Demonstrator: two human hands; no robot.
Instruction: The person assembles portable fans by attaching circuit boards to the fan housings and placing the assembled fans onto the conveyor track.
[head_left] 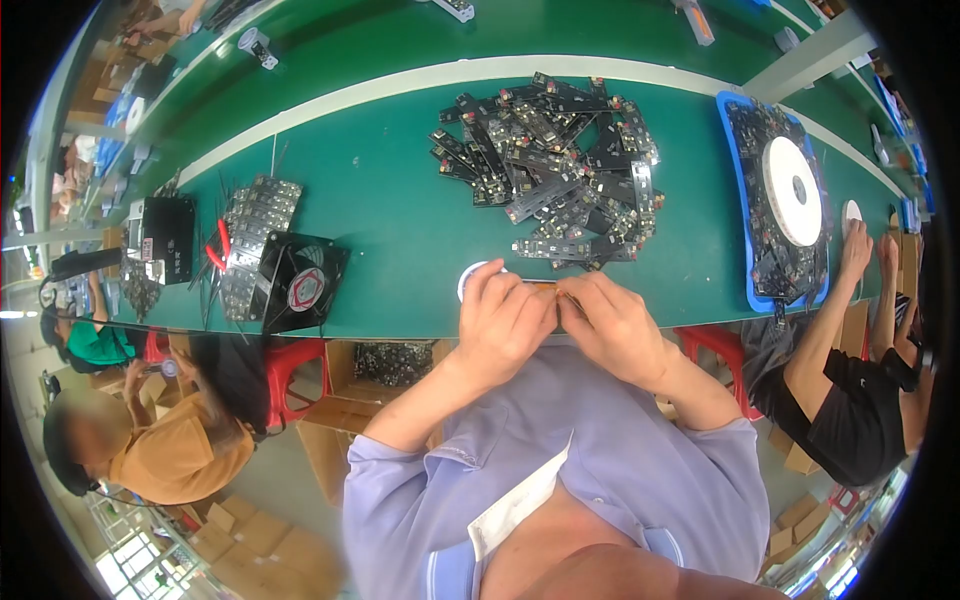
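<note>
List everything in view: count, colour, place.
Table: one, green, ahead
Tray: one, blue, right
Roll: one, white, in tray
Boards: many, black, centre and tray
Panels: several, grey, left
Fan: one, black, left
Box: one, black, left
Handles: two, red, left
Disc: one, white, table edge
Stools: several, red, below
Cartons: several, brown, below
Co-workers: several, orange, green, black tops, sides
Piece: one, orange, table edge
Own shirt: one, lilac, below
Left hand, right hand: one each, bare, table edge

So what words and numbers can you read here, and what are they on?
None can be read for sure.
Black box: pale label and white marks, too small and blurred.
Fan: red-and-white centre label, too blurred.
Circuit boards: any printing is too small.
Black shirt at right: tiny pale mark, too small.
</note>
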